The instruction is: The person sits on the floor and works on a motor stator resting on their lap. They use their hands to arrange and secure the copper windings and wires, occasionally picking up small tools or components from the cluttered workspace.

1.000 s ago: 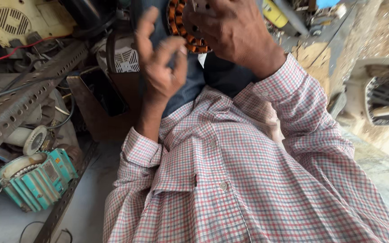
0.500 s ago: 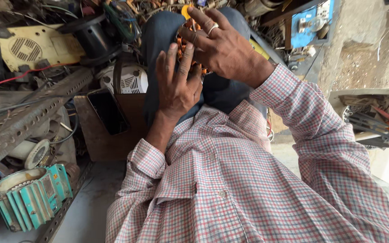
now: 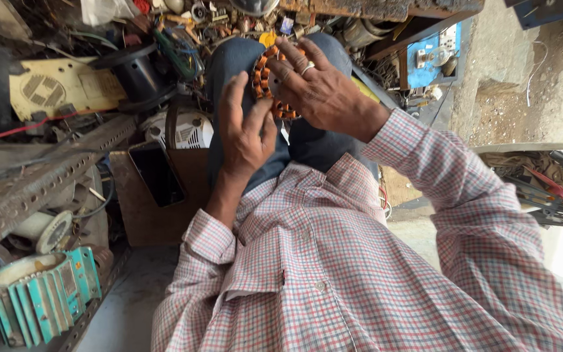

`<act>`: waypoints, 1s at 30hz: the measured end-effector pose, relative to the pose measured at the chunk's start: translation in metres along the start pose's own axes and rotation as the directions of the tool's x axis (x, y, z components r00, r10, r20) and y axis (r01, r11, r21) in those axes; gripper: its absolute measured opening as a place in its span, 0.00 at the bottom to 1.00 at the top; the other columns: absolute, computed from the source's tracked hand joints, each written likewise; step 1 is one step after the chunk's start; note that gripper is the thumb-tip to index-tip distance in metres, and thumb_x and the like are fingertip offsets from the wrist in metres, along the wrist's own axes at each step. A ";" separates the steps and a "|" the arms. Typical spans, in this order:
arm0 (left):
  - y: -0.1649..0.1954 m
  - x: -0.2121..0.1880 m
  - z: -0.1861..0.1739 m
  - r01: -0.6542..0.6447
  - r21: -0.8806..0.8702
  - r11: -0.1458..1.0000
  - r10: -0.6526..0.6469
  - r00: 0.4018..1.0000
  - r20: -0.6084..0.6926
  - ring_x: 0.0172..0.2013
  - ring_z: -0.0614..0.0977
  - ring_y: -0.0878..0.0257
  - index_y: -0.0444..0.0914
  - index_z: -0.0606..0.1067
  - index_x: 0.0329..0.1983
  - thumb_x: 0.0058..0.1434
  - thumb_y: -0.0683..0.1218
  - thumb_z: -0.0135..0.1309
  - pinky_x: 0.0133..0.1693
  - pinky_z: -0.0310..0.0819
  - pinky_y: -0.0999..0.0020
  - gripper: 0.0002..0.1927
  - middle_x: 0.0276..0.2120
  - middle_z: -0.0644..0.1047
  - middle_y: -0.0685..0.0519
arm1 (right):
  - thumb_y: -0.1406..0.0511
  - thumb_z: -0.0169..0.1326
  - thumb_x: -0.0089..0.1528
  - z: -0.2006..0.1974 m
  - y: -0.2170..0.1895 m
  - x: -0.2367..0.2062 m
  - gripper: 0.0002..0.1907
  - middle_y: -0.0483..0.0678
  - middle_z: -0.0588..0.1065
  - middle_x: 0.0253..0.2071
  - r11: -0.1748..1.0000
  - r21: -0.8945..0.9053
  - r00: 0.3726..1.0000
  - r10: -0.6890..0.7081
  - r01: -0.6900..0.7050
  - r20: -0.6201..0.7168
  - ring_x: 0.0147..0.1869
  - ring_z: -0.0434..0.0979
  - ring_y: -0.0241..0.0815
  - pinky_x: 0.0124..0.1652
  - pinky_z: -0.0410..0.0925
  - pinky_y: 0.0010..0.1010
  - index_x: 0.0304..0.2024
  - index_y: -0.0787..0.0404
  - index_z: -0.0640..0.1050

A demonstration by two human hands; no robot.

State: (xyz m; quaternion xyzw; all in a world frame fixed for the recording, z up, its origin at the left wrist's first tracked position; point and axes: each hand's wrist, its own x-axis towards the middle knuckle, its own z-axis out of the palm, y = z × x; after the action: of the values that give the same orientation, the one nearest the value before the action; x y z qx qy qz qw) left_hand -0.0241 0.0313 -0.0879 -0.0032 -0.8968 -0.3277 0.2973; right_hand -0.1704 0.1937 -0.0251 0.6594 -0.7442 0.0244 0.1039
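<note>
Compared with the frame half a second before, the left hand (image 3: 245,133) had drawn slightly off the work, its fingers spreading, while the right hand (image 3: 317,91) kept its place over the wound stator (image 3: 270,81). The stator, a ring of orange-brown copper coils, lay above the person's lap, propped against the dark trousers (image 3: 307,140) near the knees. The right hand was closed on it from the right and from above, fingers draped across the ring's face, a band visible on one finger. The left hand was open and held nothing; its fingertips stood just beside the ring's lower left edge, and contact could not be confirmed. The ring therefore lay up and to the right of the left palm, and directly beneath the right hand's fingers, so the right hand was the nearer. The ring's flat face was turned towards the camera; being round, it had no long axis. To the left lay a dark phone (image 3: 158,173) on a brown surface, a white fan housing (image 3: 190,130), and a teal finned motor casing (image 3: 37,296) lower down.
</note>
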 end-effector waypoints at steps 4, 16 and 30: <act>-0.004 -0.001 0.001 0.024 -0.083 0.996 -0.026 0.999 -0.022 0.71 0.65 0.40 0.36 0.76 0.57 0.67 0.39 0.59 0.72 0.63 0.45 0.15 0.69 0.61 0.37 | 0.62 0.51 0.70 -0.010 0.002 -0.009 0.15 0.60 0.65 0.72 0.996 -0.008 0.994 0.092 -0.092 0.061 0.79 0.56 0.64 0.73 0.54 0.57 0.57 0.55 0.81; -0.003 0.003 0.000 0.038 -0.072 0.997 -0.041 0.999 -0.032 0.70 0.66 0.41 0.38 0.75 0.58 0.67 0.39 0.60 0.68 0.68 0.47 0.17 0.70 0.61 0.39 | 0.58 0.58 0.68 -0.008 0.012 -0.003 0.15 0.49 0.62 0.75 0.995 0.064 0.994 -0.064 0.070 -0.090 0.82 0.53 0.58 0.74 0.57 0.54 0.56 0.52 0.83; -0.006 0.003 0.004 0.049 -0.089 0.995 -0.050 0.999 -0.016 0.69 0.68 0.44 0.36 0.75 0.57 0.66 0.40 0.59 0.64 0.72 0.48 0.16 0.70 0.61 0.38 | 0.66 0.62 0.62 0.002 0.020 -0.006 0.15 0.53 0.74 0.63 0.913 0.365 0.969 0.228 -0.180 -0.093 0.73 0.67 0.58 0.65 0.64 0.48 0.52 0.62 0.82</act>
State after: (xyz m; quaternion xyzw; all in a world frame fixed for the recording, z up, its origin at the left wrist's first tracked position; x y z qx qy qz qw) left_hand -0.0297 0.0285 -0.0926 0.0088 -0.8784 -0.3746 0.2968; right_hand -0.1893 0.2017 -0.0265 0.5828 -0.7837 0.2127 0.0301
